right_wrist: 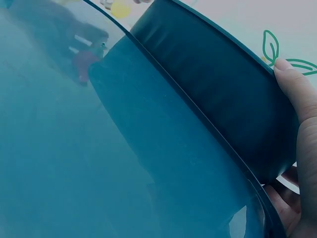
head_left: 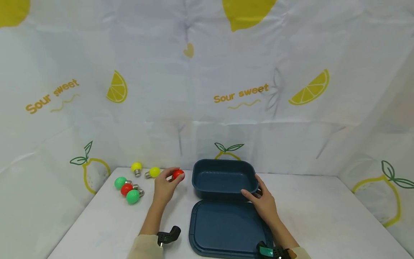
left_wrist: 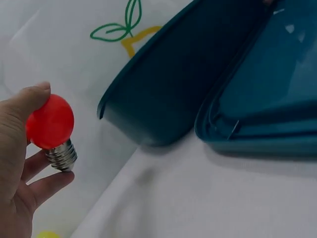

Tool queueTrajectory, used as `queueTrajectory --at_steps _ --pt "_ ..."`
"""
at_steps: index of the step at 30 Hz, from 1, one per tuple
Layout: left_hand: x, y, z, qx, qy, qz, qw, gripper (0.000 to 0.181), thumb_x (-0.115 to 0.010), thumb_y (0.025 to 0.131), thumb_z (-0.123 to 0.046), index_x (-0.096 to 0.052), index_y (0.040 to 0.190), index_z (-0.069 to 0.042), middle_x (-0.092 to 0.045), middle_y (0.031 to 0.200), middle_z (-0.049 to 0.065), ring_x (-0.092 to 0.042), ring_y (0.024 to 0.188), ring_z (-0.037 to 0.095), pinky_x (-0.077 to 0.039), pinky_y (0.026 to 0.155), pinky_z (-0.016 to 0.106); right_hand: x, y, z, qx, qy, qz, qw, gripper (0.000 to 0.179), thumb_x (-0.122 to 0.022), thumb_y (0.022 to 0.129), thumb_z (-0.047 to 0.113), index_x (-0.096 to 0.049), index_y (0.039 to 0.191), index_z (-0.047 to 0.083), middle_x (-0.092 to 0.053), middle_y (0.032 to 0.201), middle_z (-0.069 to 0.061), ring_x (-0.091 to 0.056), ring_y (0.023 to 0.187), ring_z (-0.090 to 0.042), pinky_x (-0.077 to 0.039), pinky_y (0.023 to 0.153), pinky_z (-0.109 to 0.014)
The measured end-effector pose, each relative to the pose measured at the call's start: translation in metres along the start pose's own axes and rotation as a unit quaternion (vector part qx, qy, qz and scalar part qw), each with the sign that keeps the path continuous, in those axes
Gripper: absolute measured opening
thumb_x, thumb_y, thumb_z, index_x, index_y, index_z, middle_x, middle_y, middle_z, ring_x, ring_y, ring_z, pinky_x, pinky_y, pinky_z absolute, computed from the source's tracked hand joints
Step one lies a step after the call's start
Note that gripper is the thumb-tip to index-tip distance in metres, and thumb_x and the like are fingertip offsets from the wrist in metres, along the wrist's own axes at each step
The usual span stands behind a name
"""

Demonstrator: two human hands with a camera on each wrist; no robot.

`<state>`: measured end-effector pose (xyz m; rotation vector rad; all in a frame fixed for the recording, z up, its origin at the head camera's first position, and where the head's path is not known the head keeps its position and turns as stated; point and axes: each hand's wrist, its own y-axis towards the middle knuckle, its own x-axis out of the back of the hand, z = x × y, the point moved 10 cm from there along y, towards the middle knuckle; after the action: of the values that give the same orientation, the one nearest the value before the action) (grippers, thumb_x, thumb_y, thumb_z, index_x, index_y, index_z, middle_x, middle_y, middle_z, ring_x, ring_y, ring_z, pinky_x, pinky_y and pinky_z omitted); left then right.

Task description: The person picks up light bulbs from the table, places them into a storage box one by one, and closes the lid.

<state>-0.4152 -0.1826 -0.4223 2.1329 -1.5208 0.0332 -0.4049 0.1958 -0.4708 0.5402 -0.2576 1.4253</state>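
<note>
My left hand [head_left: 165, 185] holds a red light bulb [left_wrist: 51, 123] between thumb and fingers, its metal screw base pointing down in the left wrist view. The bulb is left of a dark blue rectangular box [head_left: 225, 194], which stands with its open top up and a bare floor inside. My right hand [head_left: 263, 201] grips the box at its right end, thumb at the rim and fingers round the outer side. In front of the box lies its flat blue lid [head_left: 229, 228], close against the box's front wall.
On the left of the white table [head_left: 310, 208] lie two yellow bulbs [head_left: 136, 166], two green bulbs [head_left: 133, 196] and another red bulb [head_left: 126, 189]. A white sheet with lemon prints [head_left: 181, 136] hangs behind the table and at both sides.
</note>
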Motion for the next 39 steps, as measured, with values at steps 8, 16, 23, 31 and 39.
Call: queueTrajectory --at_steps 8,16,23,31,39 --pt "-0.03 -0.001 -0.036 -0.08 -0.047 0.065 0.9936 0.026 -0.065 0.099 -0.024 -0.074 0.122 -0.013 -0.065 0.126 0.008 -0.062 0.12 0.027 -0.058 0.099 0.044 0.004 0.0 -0.002 -0.007 -0.015 -0.004 0.9999 0.089 -0.071 0.093 0.046 -0.02 0.163 0.025 -0.036 0.161 -0.023 -0.054 0.136 -0.043 -0.051 0.104 -0.056" --pt "-0.047 -0.006 -0.038 -0.065 -0.101 0.079 0.9896 0.031 -0.05 0.107 -0.026 -0.065 0.128 -0.008 -0.064 0.131 0.013 -0.069 0.106 0.032 -0.062 0.088 0.039 0.003 -0.002 -0.003 -0.006 -0.017 -0.003 0.9998 0.088 -0.069 0.094 0.046 -0.019 0.163 0.024 -0.039 0.158 -0.027 -0.053 0.135 -0.045 -0.051 0.104 -0.057" --pt "-0.046 -0.008 -0.037 -0.064 -0.088 0.08 0.9908 0.032 -0.058 0.104 -0.026 -0.066 0.13 -0.01 -0.064 0.131 0.011 -0.066 0.111 0.03 -0.062 0.088 0.032 0.003 -0.003 -0.001 -0.008 -0.02 -0.004 0.9998 0.088 -0.069 0.094 0.046 -0.02 0.163 0.023 -0.04 0.157 -0.027 -0.053 0.135 -0.045 -0.05 0.105 -0.058" --pt "-0.043 -0.008 -0.042 -0.083 -0.053 0.07 0.9927 0.043 -0.076 0.091 -0.022 -0.066 0.132 -0.01 -0.066 0.133 0.006 -0.062 0.123 0.028 -0.06 0.093 0.043 0.001 -0.002 -0.001 -0.012 -0.022 -0.002 0.9997 0.088 -0.068 0.094 0.048 -0.019 0.163 0.024 -0.042 0.156 -0.027 -0.053 0.135 -0.045 -0.05 0.105 -0.058" --pt "-0.05 -0.013 -0.043 -0.091 -0.026 0.085 0.9919 0.037 -0.08 0.087 -0.019 -0.071 0.123 -0.016 -0.067 0.128 0.007 -0.064 0.114 0.026 -0.06 0.093 0.044 0.0 -0.001 0.001 -0.005 -0.02 -0.005 0.9998 0.087 -0.069 0.094 0.046 -0.021 0.163 0.022 -0.044 0.155 -0.027 -0.056 0.133 -0.045 -0.052 0.104 -0.057"
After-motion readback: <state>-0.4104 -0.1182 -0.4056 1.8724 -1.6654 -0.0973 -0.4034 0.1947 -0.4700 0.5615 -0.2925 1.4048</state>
